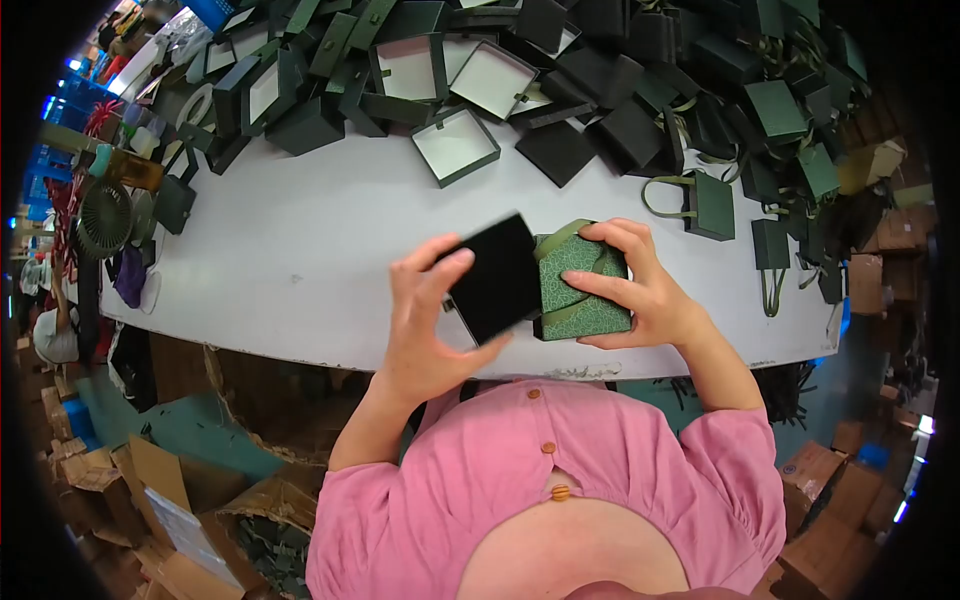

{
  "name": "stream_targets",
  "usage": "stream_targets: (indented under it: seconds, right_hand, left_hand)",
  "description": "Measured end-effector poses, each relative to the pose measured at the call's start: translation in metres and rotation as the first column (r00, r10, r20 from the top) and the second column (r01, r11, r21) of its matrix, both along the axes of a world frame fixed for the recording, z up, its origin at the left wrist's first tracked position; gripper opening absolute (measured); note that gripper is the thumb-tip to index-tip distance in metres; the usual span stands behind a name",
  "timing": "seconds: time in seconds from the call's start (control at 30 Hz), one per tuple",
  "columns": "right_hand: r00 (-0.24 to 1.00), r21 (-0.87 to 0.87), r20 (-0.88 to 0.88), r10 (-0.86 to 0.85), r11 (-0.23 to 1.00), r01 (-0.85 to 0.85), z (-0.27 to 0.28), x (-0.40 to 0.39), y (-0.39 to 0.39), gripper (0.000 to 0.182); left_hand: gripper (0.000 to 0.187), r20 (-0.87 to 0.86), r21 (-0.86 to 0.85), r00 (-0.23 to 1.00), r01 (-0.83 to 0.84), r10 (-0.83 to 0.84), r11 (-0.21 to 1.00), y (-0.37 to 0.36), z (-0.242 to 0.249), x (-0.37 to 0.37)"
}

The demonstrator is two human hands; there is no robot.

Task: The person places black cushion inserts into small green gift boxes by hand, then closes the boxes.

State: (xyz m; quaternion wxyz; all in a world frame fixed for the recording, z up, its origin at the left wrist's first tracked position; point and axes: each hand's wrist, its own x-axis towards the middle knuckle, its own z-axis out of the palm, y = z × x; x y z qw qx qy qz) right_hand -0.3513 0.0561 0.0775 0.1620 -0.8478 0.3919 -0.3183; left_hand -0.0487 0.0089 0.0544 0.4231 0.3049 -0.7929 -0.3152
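Note:
My left hand is closed on a black box drawer, thumb and fingers at its left side and lower edge. The drawer is tilted, its flat black face up, with a small tab at the left edge. In my right hand is a green patterned box sleeve, with an olive ribbon lying across it. Fingertips press on the ribbon and the top face, and the thumb lies along the near edge. The drawer's right edge meets the sleeve's left side, both close over the white table.
Black and green box parts pile up along the far side, among them an open white-lined tray. A green box with a ribbon loop lies at the right. A small fan stands at the left edge. Cardboard boxes sit below the table.

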Motion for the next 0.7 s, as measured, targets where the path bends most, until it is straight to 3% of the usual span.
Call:
stream_targets:
  seconds: [0.1,0.13,0.23,0.27,0.3,0.37,0.43,0.5,0.6,0.63,0.67,0.7]
  right_hand:
    - [0.999,0.05,0.012,0.039,0.998,-0.039,0.008,-0.005,-0.004,0.076]
    - [0.996,0.061,0.042,0.074,0.995,-0.077,0.007,-0.003,-0.006,0.077]
    - [0.976,0.085,0.179,0.125,0.986,-0.142,-0.008,0.022,-0.006,0.077]
    - [0.962,0.094,0.249,0.111,0.986,-0.138,-0.022,0.041,-0.003,0.077]
    - [0.943,0.102,0.318,0.096,0.986,-0.135,-0.032,0.055,-0.004,0.078]
    - [0.875,0.108,0.46,0.15,0.969,-0.223,-0.036,0.069,-0.015,0.074]
    - [0.907,0.076,0.392,0.152,0.978,-0.197,-0.043,0.064,-0.03,0.071]
    - [0.993,-0.023,0.098,0.065,0.998,-0.063,-0.052,0.036,-0.063,0.07]
    - [0.88,-0.034,-0.064,-0.47,0.882,0.469,-0.077,0.002,-0.092,0.071]
    - [0.796,-0.057,-0.139,-0.59,0.807,0.588,-0.079,0.0,-0.094,0.068]
    - [0.781,-0.206,-0.158,-0.604,0.794,0.572,-0.084,-0.002,-0.097,0.053]
    - [0.817,-0.162,-0.161,-0.554,0.831,0.532,-0.084,-0.004,-0.099,0.049]
  left_hand:
    - [0.095,-0.019,0.073,0.971,0.238,-0.237,0.969,-0.008,0.004,0.018]
    - [0.105,-0.082,0.121,0.931,0.364,-0.357,0.923,-0.009,-0.005,0.025]
    - [0.121,-0.249,0.236,0.929,0.333,-0.274,0.913,0.0,-0.015,0.018]
    - [0.133,-0.109,0.251,0.944,0.33,-0.312,0.91,-0.003,-0.013,0.016]
    - [0.133,-0.151,0.283,0.926,0.377,-0.347,0.882,0.006,-0.015,0.002]
    - [0.127,-0.178,0.162,0.935,0.335,-0.306,0.928,0.008,-0.032,-0.002]
    - [0.12,-0.015,0.264,0.967,0.249,-0.254,0.932,0.0,-0.039,0.016]
    - [0.113,0.182,0.271,0.973,0.09,-0.143,0.958,-0.013,-0.032,0.045]
    - [0.102,0.462,0.199,0.878,-0.238,0.123,0.951,-0.039,-0.004,0.089]
    - [0.095,0.564,0.085,0.806,-0.272,0.178,0.959,-0.044,0.005,0.09]
    - [0.09,0.652,-0.031,0.719,-0.291,0.24,0.956,-0.051,0.016,0.088]
    - [0.084,0.721,-0.148,0.621,-0.294,0.306,0.944,-0.06,0.024,0.085]
